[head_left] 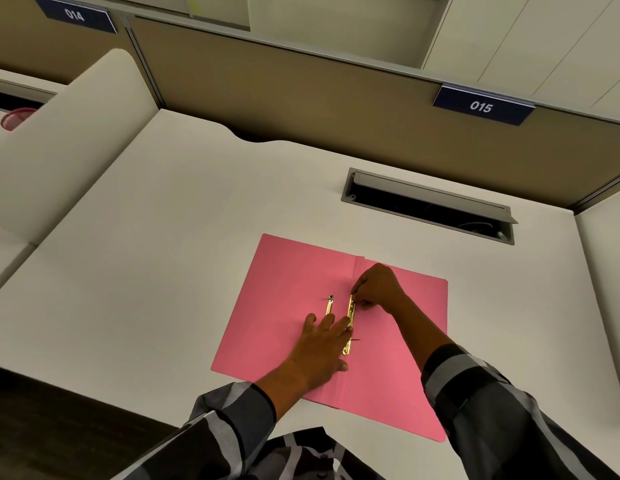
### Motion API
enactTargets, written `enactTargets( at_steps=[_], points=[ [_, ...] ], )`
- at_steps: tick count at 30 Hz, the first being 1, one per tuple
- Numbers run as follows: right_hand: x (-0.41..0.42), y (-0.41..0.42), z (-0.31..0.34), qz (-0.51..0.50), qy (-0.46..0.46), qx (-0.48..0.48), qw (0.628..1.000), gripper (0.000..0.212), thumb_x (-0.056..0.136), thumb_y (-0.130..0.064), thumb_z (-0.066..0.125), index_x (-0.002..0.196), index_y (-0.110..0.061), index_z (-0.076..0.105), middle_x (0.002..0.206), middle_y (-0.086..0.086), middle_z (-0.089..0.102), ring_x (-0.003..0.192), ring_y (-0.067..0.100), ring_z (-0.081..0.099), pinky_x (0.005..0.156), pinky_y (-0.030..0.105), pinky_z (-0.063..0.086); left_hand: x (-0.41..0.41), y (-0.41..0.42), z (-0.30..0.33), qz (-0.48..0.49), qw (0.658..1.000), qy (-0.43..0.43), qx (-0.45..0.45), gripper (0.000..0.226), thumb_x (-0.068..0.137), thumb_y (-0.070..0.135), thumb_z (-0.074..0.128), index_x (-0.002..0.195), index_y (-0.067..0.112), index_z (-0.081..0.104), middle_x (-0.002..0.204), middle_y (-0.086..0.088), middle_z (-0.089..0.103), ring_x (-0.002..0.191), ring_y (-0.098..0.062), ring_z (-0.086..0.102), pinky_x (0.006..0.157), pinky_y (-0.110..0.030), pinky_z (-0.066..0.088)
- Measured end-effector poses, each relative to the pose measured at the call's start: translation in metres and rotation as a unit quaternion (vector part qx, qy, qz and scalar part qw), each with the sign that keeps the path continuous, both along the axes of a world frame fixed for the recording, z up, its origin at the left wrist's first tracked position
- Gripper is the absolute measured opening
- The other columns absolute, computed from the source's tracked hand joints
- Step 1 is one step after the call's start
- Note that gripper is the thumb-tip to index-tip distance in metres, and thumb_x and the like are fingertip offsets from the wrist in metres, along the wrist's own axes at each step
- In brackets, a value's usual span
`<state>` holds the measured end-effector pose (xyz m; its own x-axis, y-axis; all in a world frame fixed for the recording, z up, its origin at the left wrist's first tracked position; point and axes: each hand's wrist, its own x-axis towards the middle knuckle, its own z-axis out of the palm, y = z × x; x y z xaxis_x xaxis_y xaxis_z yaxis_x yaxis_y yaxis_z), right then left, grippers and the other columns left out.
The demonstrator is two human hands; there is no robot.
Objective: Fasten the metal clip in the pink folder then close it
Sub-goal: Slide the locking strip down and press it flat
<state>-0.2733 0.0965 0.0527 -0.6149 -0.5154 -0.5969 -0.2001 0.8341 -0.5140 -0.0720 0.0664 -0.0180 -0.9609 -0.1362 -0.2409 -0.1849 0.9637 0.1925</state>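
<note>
The left hand lies flat and open on the pink folder, fingers spread, its fingertips pressing against the lower half of the metal clip. The right hand is curled just above it, thumb and forefinger pinched at the top end of the same gold bar. The bar runs along the folder's centre crease, more or less upright in the view. A second, shorter gold strip lies just to its left on the left-hand leaf, near the left hand's middle finger. The folder lies spread open on the white desk, both leaves flat, close to the near edge. Both forearms wear grey patterned sleeves. Beyond the folder, an open cable hatch is set into the desk, and a tan partition behind carries a dark plate reading 015.
</note>
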Motion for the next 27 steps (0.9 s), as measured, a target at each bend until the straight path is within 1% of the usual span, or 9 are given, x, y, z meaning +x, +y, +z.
enactTargets(
  at_steps=[4, 6, 11, 14, 17, 20, 22, 24, 27],
  points=[
    [-0.0016, -0.0035, 0.0008, -0.010, -0.036, 0.007, 0.999, 0.023, 0.081, -0.004, 0.083, 0.098, 0.010, 0.078, 0.098, 0.023, 0.079, 0.093, 0.035, 0.078, 0.094, 0.046, 0.061, -0.0004, 0.0004, -0.0003, -0.001, 1.000, -0.003, 0.000, 0.076, 0.087, 0.055, 0.070, 0.148, 0.020, 0.043, 0.157, -0.003, 0.037, 0.142, -0.032, 0.041, 0.112, -0.061, 0.029],
    [-0.0018, -0.0043, 0.0000, -0.029, -0.045, 0.001, 0.999, 0.023, 0.079, -0.004, 0.084, 0.096, 0.010, 0.078, 0.099, 0.022, 0.079, 0.094, 0.035, 0.078, 0.096, 0.045, 0.060, -0.0002, 0.0000, -0.0002, -0.001, 1.000, -0.006, -0.001, 0.076, 0.088, 0.055, 0.070, 0.149, 0.020, 0.041, 0.158, -0.003, 0.036, 0.143, -0.032, 0.040, 0.112, -0.061, 0.028],
    [-0.0002, -0.0032, -0.0017, -0.120, -0.067, -0.030, 0.990, 0.022, 0.072, 0.005, 0.087, 0.092, 0.010, 0.079, 0.093, 0.026, 0.078, 0.086, 0.040, 0.077, 0.083, 0.050, 0.064, 0.0001, 0.0001, 0.0003, -0.002, 1.000, -0.005, -0.002, 0.076, 0.088, 0.055, 0.069, 0.149, 0.019, 0.041, 0.158, -0.003, 0.036, 0.142, -0.032, 0.040, 0.112, -0.061, 0.028],
    [0.0010, -0.0018, -0.0040, -0.155, -0.073, -0.026, 0.985, 0.024, 0.073, 0.003, 0.087, 0.094, 0.010, 0.079, 0.095, 0.026, 0.078, 0.081, 0.036, 0.076, 0.081, 0.045, 0.065, -0.0001, 0.0000, 0.0010, -0.001, 1.000, -0.003, 0.000, 0.075, 0.089, 0.055, 0.069, 0.149, 0.019, 0.041, 0.158, -0.003, 0.036, 0.143, -0.032, 0.039, 0.113, -0.060, 0.028],
    [0.0022, -0.0018, -0.0058, -0.184, -0.084, -0.034, 0.979, 0.024, 0.073, 0.004, 0.087, 0.095, 0.010, 0.079, 0.097, 0.027, 0.077, 0.064, 0.025, 0.069, 0.066, 0.036, 0.061, 0.0001, -0.0001, 0.0029, -0.003, 1.000, -0.003, 0.000, 0.075, 0.090, 0.055, 0.067, 0.150, 0.019, 0.040, 0.159, -0.003, 0.035, 0.143, -0.032, 0.038, 0.113, -0.060, 0.028],
    [0.0024, -0.0024, -0.0055, -0.200, -0.086, -0.034, 0.975, 0.022, 0.073, 0.004, 0.087, 0.093, 0.010, 0.078, 0.092, 0.024, 0.077, 0.070, 0.027, 0.070, 0.074, 0.040, 0.062, 0.0006, 0.0001, 0.0039, -0.005, 1.000, -0.004, -0.004, 0.075, 0.090, 0.055, 0.067, 0.151, 0.018, 0.040, 0.159, -0.004, 0.035, 0.143, -0.032, 0.038, 0.113, -0.060, 0.027],
    [0.0026, -0.0022, -0.0049, -0.220, -0.099, -0.034, 0.970, 0.020, 0.074, 0.006, 0.086, 0.091, 0.012, 0.078, 0.089, 0.024, 0.075, 0.067, 0.028, 0.069, 0.066, 0.038, 0.060, 0.0007, 0.0006, 0.0047, -0.004, 1.000, -0.005, -0.002, 0.076, 0.090, 0.054, 0.067, 0.151, 0.018, 0.040, 0.159, -0.003, 0.035, 0.143, -0.032, 0.038, 0.114, -0.060, 0.026],
    [0.0025, -0.0014, -0.0057, -0.245, -0.112, -0.027, 0.963, 0.013, 0.075, 0.007, 0.084, 0.084, 0.011, 0.076, 0.080, 0.022, 0.072, 0.057, 0.024, 0.065, 0.054, 0.031, 0.056, 0.0005, 0.0007, 0.0050, -0.004, 1.000, -0.006, -0.003, 0.076, 0.090, 0.054, 0.068, 0.150, 0.018, 0.040, 0.159, -0.003, 0.035, 0.143, -0.032, 0.038, 0.114, -0.060, 0.026],
    [0.0029, 0.0000, -0.0082, -0.275, -0.130, -0.016, 0.953, 0.010, 0.078, 0.007, 0.081, 0.074, 0.008, 0.072, 0.072, 0.019, 0.068, 0.054, 0.023, 0.063, 0.055, 0.031, 0.055, 0.0009, 0.0007, 0.0055, -0.005, 1.000, -0.005, -0.006, 0.076, 0.089, 0.054, 0.068, 0.150, 0.018, 0.041, 0.158, -0.003, 0.036, 0.143, -0.032, 0.039, 0.113, -0.060, 0.027]
  ],
)
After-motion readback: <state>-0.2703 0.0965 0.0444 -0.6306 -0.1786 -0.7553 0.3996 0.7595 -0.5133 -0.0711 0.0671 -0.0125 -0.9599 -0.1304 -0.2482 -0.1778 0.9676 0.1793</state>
